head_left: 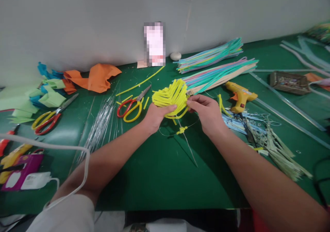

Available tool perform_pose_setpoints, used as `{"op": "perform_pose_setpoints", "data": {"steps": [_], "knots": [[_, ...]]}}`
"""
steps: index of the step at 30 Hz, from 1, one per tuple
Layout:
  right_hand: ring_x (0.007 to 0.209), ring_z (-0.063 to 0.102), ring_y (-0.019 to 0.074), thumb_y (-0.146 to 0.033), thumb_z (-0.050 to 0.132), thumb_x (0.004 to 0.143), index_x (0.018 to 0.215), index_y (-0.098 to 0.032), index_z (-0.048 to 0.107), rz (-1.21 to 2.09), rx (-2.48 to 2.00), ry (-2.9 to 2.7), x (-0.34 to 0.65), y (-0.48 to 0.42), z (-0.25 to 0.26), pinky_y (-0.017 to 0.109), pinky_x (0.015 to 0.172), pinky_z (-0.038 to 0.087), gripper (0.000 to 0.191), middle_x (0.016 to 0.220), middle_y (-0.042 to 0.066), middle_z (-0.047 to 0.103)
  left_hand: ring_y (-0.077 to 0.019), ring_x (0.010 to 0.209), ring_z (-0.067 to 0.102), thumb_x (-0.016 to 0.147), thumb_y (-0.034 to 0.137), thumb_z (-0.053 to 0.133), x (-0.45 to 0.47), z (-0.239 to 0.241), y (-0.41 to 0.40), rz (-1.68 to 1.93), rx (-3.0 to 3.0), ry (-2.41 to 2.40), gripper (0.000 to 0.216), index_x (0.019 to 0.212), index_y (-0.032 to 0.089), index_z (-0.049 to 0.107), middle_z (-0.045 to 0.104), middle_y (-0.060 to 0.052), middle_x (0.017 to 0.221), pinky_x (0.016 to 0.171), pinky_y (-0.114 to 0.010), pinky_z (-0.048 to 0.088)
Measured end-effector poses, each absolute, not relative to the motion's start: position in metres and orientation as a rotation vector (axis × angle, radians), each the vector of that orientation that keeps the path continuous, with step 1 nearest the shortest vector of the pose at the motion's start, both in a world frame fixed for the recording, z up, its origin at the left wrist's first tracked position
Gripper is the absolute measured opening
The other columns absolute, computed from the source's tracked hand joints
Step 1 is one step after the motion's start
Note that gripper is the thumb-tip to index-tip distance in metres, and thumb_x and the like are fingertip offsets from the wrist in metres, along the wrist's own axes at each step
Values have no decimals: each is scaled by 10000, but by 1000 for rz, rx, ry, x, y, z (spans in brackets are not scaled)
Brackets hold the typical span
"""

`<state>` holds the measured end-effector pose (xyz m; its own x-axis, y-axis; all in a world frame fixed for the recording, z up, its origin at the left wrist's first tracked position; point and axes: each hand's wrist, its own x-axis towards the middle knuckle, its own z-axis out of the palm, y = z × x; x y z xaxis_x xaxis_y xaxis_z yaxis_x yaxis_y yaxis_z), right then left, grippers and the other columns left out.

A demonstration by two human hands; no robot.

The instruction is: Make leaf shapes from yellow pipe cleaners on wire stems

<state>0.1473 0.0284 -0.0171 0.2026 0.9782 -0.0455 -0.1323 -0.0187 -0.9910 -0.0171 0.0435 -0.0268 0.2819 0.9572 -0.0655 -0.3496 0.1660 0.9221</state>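
Left grip (156,117) closed on the yellow leaf-shaped piece (168,96): thumb flat across its near face, other fingers tucked behind, mostly hidden. Right grip (209,114) nearly shut, thumb and index tips together at the piece's right edge; seems to pinch that edge, exact bit hidden.

Piece is held up between both hands, in front of the person, over the green tabletop (154,177). Key relation: piece lies right and forward of left grip, directly left of right fingertips. Left has the main hold; right is at the edge only. Long axis of leaf part hard to call; its wire stem (190,149) runs down toward the person, slanting right, with a small yellow knot (182,130) partway.

Pose: left forearm comes in from lower left, thumb pointing right. Right forearm from lower right, back of hand up, fingertips aimed left. Scissors (136,100) near, left of piece; glue gun (241,96) beyond right hand.
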Motion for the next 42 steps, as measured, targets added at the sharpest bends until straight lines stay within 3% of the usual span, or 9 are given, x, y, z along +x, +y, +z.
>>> {"op": "perform_pose_setpoints", "data": {"steps": [12, 23, 29, 35, 42], "knots": [[534, 549, 112, -338, 755, 687, 680, -174, 706, 1164, -1322, -990, 149, 29, -20, 262, 561, 444, 171, 543, -13, 611, -298, 1091, 666, 606, 249, 853, -19, -29, 44, 1079, 966, 799, 613, 1190, 199, 677, 713, -100, 1172, 945, -456, 538], [558, 547, 109, -265, 775, 652, 655, -181, 710, 1210, -1198, -832, 145, 30, -24, 267, 591, 460, 107, 583, -12, 630, -308, 1086, 668, 581, 267, 869, -14, -18, 40, 1035, 940, 810, 662, 1207, 199, 665, 716, -104, 1164, 952, -474, 535], [537, 569, 117, -364, 694, 753, 723, -187, 693, 1249, -1157, -824, 143, 26, -16, 271, 558, 482, 180, 583, -8, 610, -314, 1081, 670, 563, 254, 870, -15, -19, 44, 1159, 867, 829, 671, 1200, 191, 669, 728, -100, 1132, 948, -461, 542], [519, 548, 92, -255, 712, 705, 683, -189, 657, 1122, -1170, -906, 144, 26, -18, 252, 558, 457, 89, 596, -24, 617, -317, 1090, 664, 532, 276, 878, -14, -16, 45, 1193, 845, 873, 700, 1194, 185, 670, 725, -106, 1138, 948, -460, 542], [514, 527, 97, -288, 715, 699, 667, -198, 648, 1108, -1188, -946, 145, 26, -19, 262, 551, 453, 117, 568, -32, 585, -303, 1100, 658, 540, 266, 875, -14, -17, 42, 1159, 896, 838, 632, 1141, 190, 695, 728, -94, 1129, 950, -443, 536]]}}
